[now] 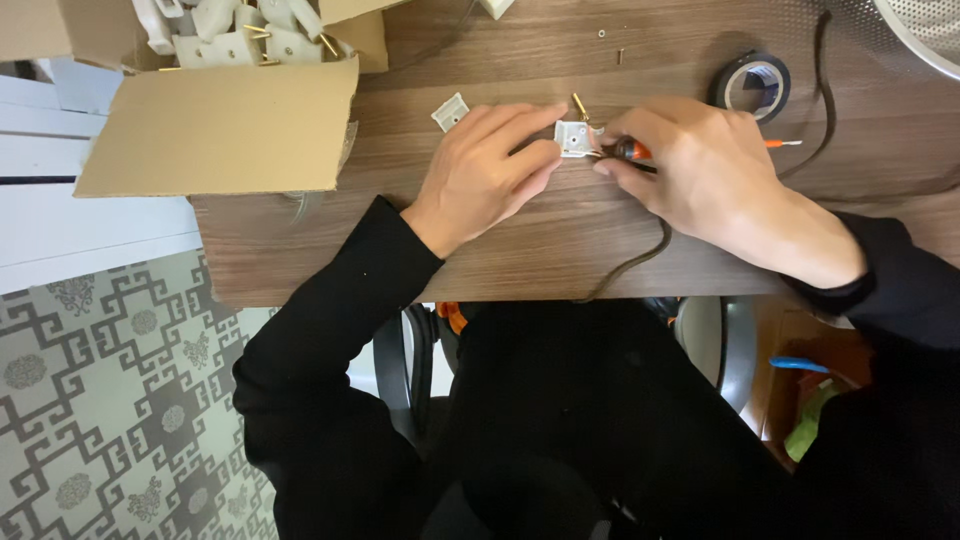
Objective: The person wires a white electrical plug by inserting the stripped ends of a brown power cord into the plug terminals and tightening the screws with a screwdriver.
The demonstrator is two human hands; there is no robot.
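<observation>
My left hand (pixel 490 170) pinches a small white plastic plug body (pixel 576 139) against the wooden table (pixel 560 245). My right hand (pixel 705 170) is closed on a screwdriver with an orange and black handle (pixel 632 151), its tip at the plug body's right side. A brass prong (pixel 580 106) lies just behind the plug body. A loose white plug cover (pixel 450 112) rests to the left of my left hand. A dark cable (pixel 640 262) runs from under my right hand off the table's near edge.
An open cardboard box (pixel 230 110) holding several white plugs with brass prongs sits at the table's left end. A roll of black tape (pixel 752 84) lies at the back right, near a metal mesh object (pixel 930 30). Two tiny screws (pixel 612 45) lie farther back.
</observation>
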